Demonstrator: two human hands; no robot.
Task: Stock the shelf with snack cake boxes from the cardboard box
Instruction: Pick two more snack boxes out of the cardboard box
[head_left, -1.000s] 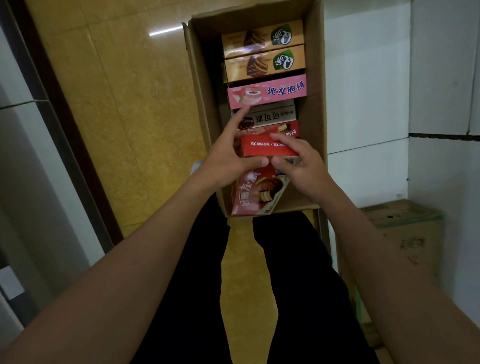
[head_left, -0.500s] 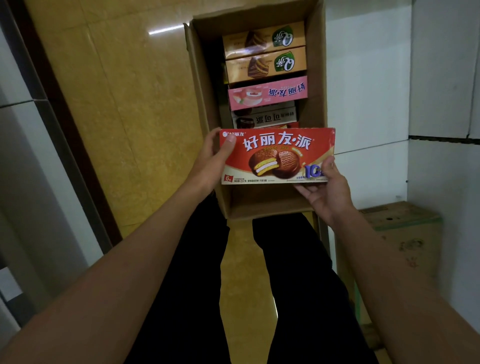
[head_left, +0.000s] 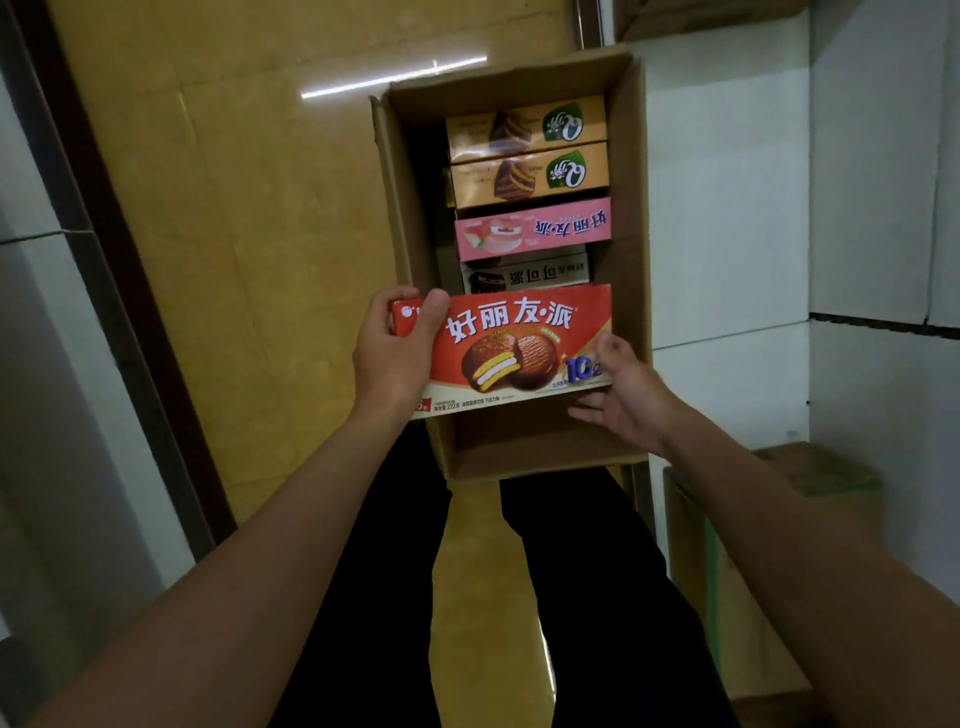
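The person is holding a red chocolate pie box (head_left: 519, 348) face-up just above the near end of the open cardboard box (head_left: 410, 249), which is sitting on the yellow tiled floor (head_left: 249, 218). The left hand (head_left: 395, 353) is gripping the red box's left end, thumb lying across the printed front and fingers wrapped behind. The right hand (head_left: 623, 395) is at the lower right corner with its fingers loosely spread; it looks to be only touching or supporting that corner rather than clasping it, though the contact itself is hidden by the box edge.

Judging by the carton, the stocking is far from finished. Two gold cake boxes (head_left: 527, 150) are standing at the far end, a pink pie box (head_left: 532, 228) is next to them, and a pale box with dark print (head_left: 524, 273) is showing just behind the red one. The near end of the carton is looking bare. No shelf is appearing in view, so how many boxes are already placed cannot be told; the red box is yet to reach it.
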